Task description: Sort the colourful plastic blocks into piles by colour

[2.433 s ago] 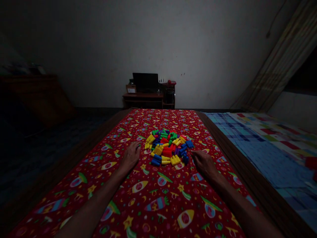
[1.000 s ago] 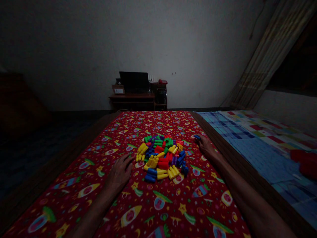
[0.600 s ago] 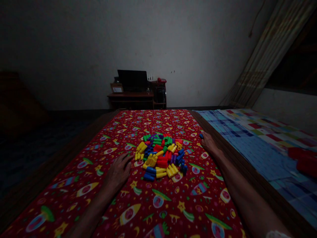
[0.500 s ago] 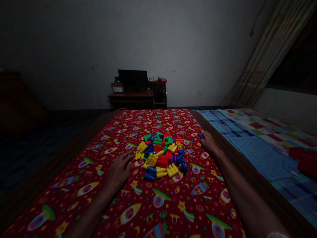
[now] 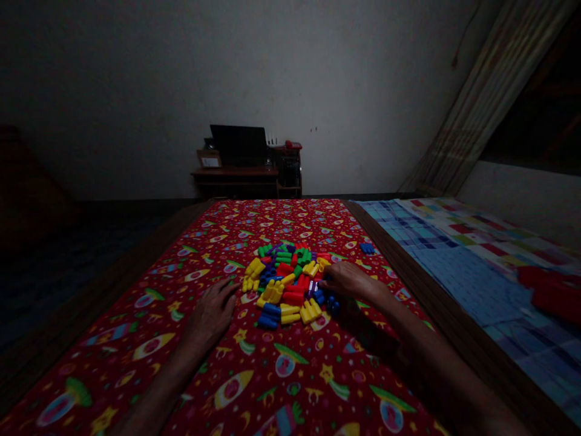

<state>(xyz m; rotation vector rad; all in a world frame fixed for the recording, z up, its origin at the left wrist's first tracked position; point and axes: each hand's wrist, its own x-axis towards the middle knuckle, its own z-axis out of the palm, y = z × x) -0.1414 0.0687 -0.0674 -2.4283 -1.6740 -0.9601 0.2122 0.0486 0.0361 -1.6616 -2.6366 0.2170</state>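
Note:
A heap of plastic toy building blocks in red, yellow [image 5: 311,310], green, blue and purple lies on a red cloth [image 5: 290,224] printed with rockets and stars. My left hand [image 5: 212,312] rests flat on the cloth just left of the heap, fingers loosely spread and holding nothing. Over the right side of the heap is my right hand [image 5: 351,281], its bent fingertips at the purple and blue blocks [image 5: 333,304]. Its fingers are partly hidden, so a grip cannot be made out. One blue block [image 5: 367,248] lies apart, near the right edge of the cloth.
Dark brown edging runs along both sides of the cloth. To the right are a blue checked sheet [image 5: 436,266] and a dark red cloth item [image 5: 551,293]. A desk [image 5: 236,173] with a black monitor [image 5: 239,144] stands against the far wall.
My right hand has let go of the blue block at the cloth's right edge and moved left, back over the heap. My left hand stays in place. The view has shifted slightly.

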